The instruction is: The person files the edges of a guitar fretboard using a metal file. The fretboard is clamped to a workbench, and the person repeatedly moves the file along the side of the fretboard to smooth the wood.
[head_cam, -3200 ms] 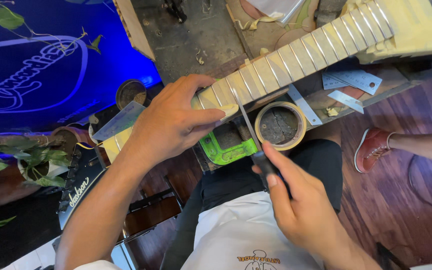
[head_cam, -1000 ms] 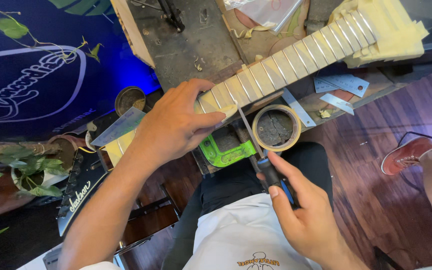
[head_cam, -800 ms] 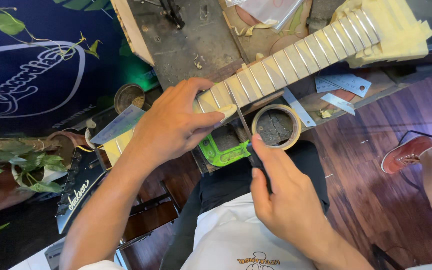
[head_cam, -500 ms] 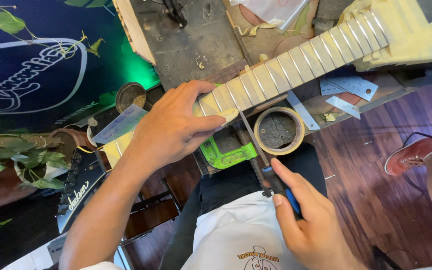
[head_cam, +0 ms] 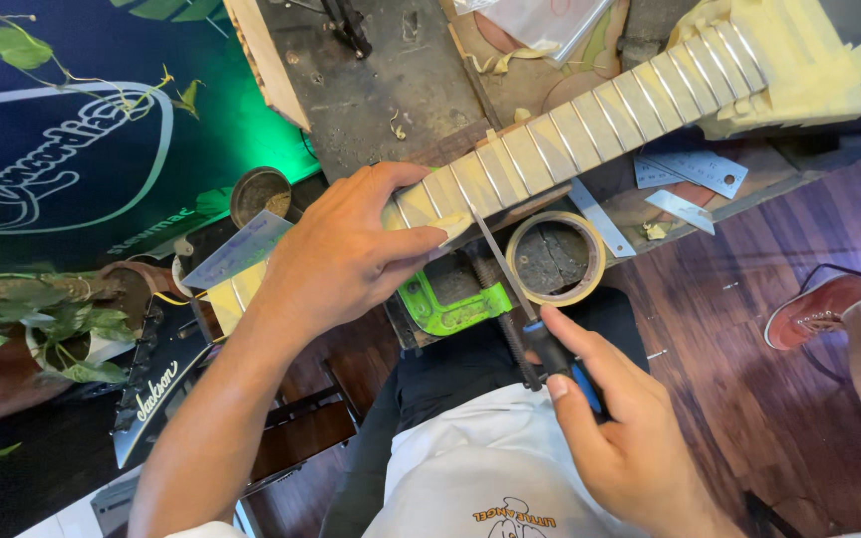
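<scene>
A guitar neck with masking tape between its metal frets lies slantwise across the workbench. My left hand grips the neck's lower part and holds it down. My right hand is wrapped around the black and blue handle of a thin metal file. The file's tip rests on the fret edge just right of my left thumb. A green clamp sits under the neck, below the file.
A roll of masking tape lies right of the file. Small metal rulers rest on the bench edge. A potted plant and a black guitar headstock stand at the left. Another person's red shoe is at right.
My right hand has slid the file back and forth along the fret edge and now sits lower, drawn toward my body. The left hand keeps its hold on the neck.
</scene>
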